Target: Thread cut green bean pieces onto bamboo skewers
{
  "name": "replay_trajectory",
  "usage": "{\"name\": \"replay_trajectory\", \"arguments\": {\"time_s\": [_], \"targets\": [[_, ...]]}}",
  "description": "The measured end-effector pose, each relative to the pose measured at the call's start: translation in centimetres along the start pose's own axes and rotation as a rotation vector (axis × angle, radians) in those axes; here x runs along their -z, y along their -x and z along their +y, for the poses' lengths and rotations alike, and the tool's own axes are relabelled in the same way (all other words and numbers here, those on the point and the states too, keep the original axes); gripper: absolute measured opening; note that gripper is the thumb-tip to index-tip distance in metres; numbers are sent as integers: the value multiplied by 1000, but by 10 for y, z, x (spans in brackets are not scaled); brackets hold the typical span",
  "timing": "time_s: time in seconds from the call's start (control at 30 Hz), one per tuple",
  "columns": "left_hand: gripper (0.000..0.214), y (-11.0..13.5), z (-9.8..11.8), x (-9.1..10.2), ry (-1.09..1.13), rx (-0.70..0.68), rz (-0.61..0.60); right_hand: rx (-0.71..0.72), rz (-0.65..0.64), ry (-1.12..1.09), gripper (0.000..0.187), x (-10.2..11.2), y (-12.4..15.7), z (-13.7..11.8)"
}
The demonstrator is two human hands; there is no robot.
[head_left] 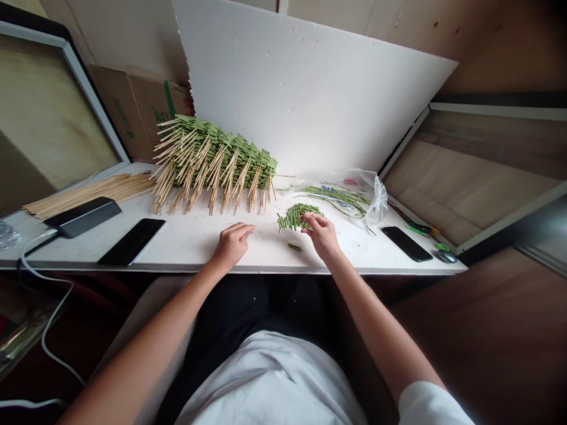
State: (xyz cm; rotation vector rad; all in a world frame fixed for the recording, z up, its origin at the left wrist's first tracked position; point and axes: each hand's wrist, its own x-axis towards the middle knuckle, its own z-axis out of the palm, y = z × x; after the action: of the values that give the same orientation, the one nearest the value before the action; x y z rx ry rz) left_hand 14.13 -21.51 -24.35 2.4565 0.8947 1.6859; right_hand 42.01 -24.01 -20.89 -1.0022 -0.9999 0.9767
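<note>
My left hand (233, 243) is closed in a pinch over the front of the white table. From its fingertips a thin pale bamboo skewer (267, 226) seems to run right toward a heap of cut green bean pieces (293, 216). At the near right side of that heap, my right hand (322, 235) has thumb and fingers drawn together; what lies between them is too small to make out. One loose bean piece (295, 247) rests between the hands. Behind the left hand stands a large stack of bean-loaded skewers (221, 156), their bare stick ends facing me.
Plain bamboo sticks (93, 193) lie at left, near a black box (84, 216) with a white cable and a dark phone (132, 242). To the right are a clear plastic bag (376, 198), another phone (406, 244) and a computer mouse (446, 256). A white board (310, 88) stands behind.
</note>
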Motion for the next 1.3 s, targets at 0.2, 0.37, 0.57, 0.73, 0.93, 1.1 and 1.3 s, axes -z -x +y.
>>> {"name": "replay_trajectory", "arguments": {"time_s": [0.2,0.37,0.57,0.73,0.93,1.1,1.3], "targets": [[34,2,-4,-1,0,9,-5,-6,31,23,31,-5,3,6],[37,2,-3,-1,13,-19,-4,58,0,44,29,-3,1,7],[37,2,-3,-1,2,-32,10,81,-33,53,30,0,-1,8],[37,2,-3,0,-11,-44,9,98,-26,48,33,-3,2,8],[37,2,-2,-1,-12,-40,0,88,-26,81,37,-5,4,10],[28,-2,0,0,-11,52,17,65,-109,104,41,2,-2,-5],[25,-5,2,3,-39,138,57,84,-441,718,27,21,-1,-33]]}}
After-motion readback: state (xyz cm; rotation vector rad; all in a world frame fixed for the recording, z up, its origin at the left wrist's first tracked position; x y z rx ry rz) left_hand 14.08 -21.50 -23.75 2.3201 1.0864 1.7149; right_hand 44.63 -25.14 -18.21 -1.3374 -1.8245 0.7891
